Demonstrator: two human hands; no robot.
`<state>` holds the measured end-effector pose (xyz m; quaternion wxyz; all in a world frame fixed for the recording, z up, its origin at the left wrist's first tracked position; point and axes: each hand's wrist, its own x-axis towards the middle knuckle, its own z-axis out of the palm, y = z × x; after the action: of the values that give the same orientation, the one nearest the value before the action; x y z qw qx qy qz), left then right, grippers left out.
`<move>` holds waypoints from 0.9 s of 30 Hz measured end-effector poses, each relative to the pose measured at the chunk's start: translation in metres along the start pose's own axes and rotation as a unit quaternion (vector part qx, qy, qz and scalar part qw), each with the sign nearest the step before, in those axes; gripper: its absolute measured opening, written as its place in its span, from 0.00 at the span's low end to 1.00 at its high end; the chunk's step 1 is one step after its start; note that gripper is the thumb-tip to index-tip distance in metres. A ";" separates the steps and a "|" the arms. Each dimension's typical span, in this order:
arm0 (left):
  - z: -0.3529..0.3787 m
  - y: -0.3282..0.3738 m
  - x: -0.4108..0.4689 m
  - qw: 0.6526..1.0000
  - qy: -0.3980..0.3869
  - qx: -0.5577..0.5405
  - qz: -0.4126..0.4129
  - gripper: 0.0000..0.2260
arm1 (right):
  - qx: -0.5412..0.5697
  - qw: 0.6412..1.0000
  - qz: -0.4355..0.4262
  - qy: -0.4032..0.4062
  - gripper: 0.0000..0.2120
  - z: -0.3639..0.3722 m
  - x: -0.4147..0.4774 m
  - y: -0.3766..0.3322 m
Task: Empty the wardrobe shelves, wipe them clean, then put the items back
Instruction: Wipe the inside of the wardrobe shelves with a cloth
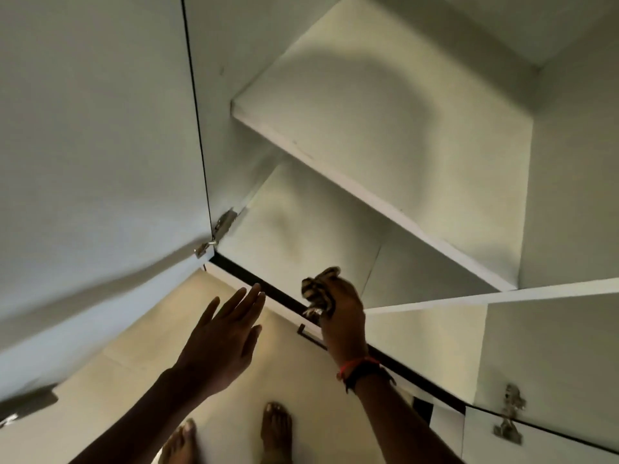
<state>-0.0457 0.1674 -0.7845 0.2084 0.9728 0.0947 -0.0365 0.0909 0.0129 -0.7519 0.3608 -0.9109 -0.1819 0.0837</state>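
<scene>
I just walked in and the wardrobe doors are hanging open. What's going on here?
A person stands barefoot at the open wardrobe. Their right hand grips a crumpled striped cloth, raised in front of the lower shelf. Their left hand is open with straight fingers, held out and touching nothing. No items show on the lower shelf or the upper shelf, so this looks like the wiping stage, with nothing put back yet.

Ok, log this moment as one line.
left hand: open, holds nothing | right hand: grips striped cloth | upper shelf: bare | lower shelf: bare
</scene>
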 end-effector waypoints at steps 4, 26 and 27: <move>0.030 -0.004 0.015 0.999 -0.046 0.012 -0.007 0.25 | -0.028 0.996 -0.069 0.043 0.23 -0.001 0.042 0.029; 0.152 -0.080 0.209 0.998 0.036 0.034 0.031 0.36 | -0.312 0.928 -0.200 0.017 0.28 0.140 0.239 0.186; 0.151 -0.083 0.216 0.998 0.034 0.041 0.028 0.38 | -0.334 0.926 -0.173 0.033 0.29 0.137 0.254 0.183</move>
<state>0.1446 0.2155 -0.9788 0.1655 0.9835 0.0732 -0.0010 0.3349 0.0751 -0.9823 0.0504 -0.9351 -0.3424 -0.0757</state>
